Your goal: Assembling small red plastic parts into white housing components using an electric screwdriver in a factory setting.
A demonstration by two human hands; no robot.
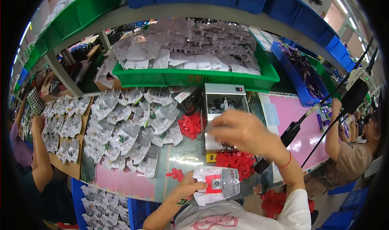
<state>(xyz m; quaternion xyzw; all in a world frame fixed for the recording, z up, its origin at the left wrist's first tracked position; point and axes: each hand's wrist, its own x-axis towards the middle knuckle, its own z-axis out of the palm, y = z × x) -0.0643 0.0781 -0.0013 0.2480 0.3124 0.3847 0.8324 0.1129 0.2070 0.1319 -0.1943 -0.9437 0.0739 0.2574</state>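
Observation:
My left hand (pixel 189 187) grips a white plastic housing (pixel 229 181) near the table's front edge, the thumb lying on its face. A red plastic piece (pixel 212 184) sits in the middle of that housing, around a small grey part. Farther forward, my right hand (pixel 243 132) is raised over a metal screw dispenser (pixel 225 90), its fingers pointing left. Motion smears those fingers, so whether they pinch anything cannot be made out. Just right of this hand hangs a black electric screwdriver (pixel 289 134).
Loose red pieces (pixel 235 162) lie behind the housing, with another red heap (pixel 190 125) left of the dispenser. Stacked white housings (pixel 125 136) cover the left table. A green bin (pixel 162 78) of white parts stands behind. Co-workers' arms (pixel 39 149) show at both sides.

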